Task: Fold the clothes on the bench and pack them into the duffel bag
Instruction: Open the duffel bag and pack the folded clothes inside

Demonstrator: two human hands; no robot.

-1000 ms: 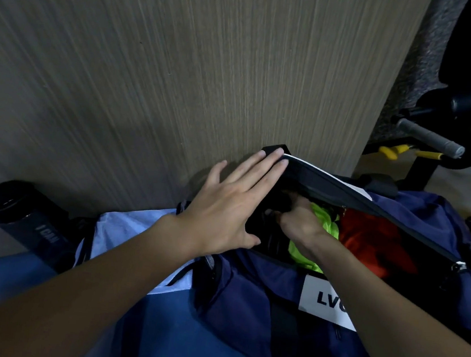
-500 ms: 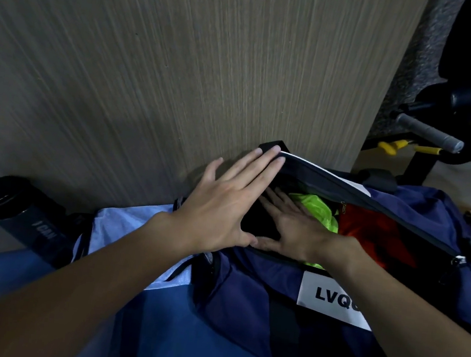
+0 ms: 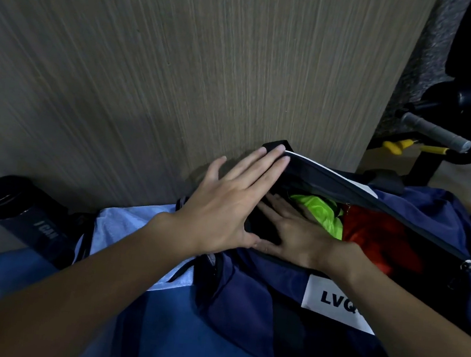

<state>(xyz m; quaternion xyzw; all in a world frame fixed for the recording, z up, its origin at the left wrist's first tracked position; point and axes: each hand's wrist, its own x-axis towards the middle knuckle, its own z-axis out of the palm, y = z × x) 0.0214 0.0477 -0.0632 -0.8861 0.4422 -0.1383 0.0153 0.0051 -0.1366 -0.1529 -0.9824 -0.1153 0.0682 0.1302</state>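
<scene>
A navy duffel bag (image 3: 242, 303) with a white label lies open on a blue bench (image 3: 167, 333). Inside it show a neon green garment (image 3: 320, 211), a red-orange garment (image 3: 375, 240) and something dark at the left end. My left hand (image 3: 225, 206) has straight fingers and its fingertips press back the bag's black upper flap (image 3: 332, 178). My right hand (image 3: 295, 233) lies flat with spread fingers in the bag's mouth, pressing on the dark cloth beside the green garment.
A light blue cloth (image 3: 122, 223) lies under the bag's left end. A dark cylindrical bottle (image 3: 22, 217) lies at the left against a wood-grain wall (image 3: 182, 68). Gym equipment with a grey-handled bar (image 3: 435, 133) stands at the right.
My right hand came up from deep inside the bag, where its fingers were hidden, and now lies flat with fingers spread on the contents. My left hand stayed on the flap.
</scene>
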